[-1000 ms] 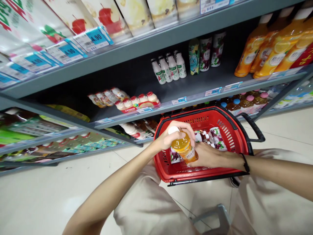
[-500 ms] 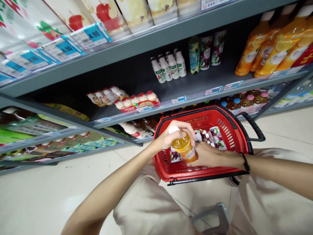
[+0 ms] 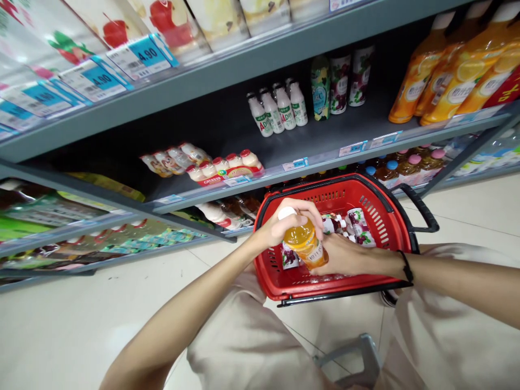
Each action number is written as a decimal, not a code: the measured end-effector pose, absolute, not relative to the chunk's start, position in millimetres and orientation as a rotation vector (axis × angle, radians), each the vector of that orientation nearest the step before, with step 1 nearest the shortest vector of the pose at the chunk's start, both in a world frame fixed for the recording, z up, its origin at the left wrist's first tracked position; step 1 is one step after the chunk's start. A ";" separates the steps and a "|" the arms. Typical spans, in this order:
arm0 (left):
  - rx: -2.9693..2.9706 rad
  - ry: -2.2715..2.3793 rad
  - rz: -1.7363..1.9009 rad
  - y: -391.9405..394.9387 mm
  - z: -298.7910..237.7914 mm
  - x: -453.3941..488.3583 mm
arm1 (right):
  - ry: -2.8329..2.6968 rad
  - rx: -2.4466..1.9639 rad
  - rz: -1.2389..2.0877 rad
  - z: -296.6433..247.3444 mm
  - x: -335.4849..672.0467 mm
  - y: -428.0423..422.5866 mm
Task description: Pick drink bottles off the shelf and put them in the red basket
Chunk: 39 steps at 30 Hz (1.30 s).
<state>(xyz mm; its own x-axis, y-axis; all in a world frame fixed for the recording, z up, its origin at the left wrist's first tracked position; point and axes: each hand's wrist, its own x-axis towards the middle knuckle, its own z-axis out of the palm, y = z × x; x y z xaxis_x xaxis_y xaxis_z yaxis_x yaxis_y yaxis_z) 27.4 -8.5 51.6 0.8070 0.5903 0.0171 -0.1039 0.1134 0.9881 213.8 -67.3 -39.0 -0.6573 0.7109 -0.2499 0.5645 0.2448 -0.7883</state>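
Observation:
A small bottle of orange juice (image 3: 303, 241) with a white cap is held tilted over the red shopping basket (image 3: 268, 284). Near its cap and neck, my left hand (image 3: 284, 219) is wrapped round it. My right hand (image 3: 345, 255) grips the lower part from the right, its fingertips partly hidden behind the bottle. Inside the basket lie a can with a grape print (image 3: 359, 226), a second printed can (image 3: 289, 257) and several small bottles (image 3: 333, 223), partly covered by my hands.
Before me a grey shelf (image 3: 227, 70) holds white drink bottles (image 3: 280, 111), printed cans (image 3: 340, 86), yogurt drink packs (image 3: 227, 168) and large orange juice bottles (image 3: 459, 70). The basket's black handle (image 3: 422, 211) sticks out right. A grey stool (image 3: 361, 352) is below me, between my legs.
The view has shifted very slightly, so the shelf and basket sit a little further left and up. Both hands keep the same hold on the juice bottle.

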 end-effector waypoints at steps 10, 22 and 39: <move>1.387 0.612 1.045 11.9 34.3 29.4 | -2.041 -1.439 1.130 -20.9 220.0 -51.8; 1.151 0.950 1.097 14.9 21.1 49.6 | -1.817 -1.424 1.284 -28.7 235.8 -33.1; 2.111 1.041 -0.011 -4.8 -18.2 48.2 | -2.836 -1.758 1.284 -12.6 322.0 20.2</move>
<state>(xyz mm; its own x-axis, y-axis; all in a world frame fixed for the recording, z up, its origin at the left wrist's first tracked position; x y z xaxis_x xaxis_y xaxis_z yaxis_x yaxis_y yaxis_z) 48.2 -4.8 -18.2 0.6665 0.6731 -0.3204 0.6797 -0.3722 0.6321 322.0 20.2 -12.6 -0.4465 0.5933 -0.6698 0.8948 0.2928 -0.3371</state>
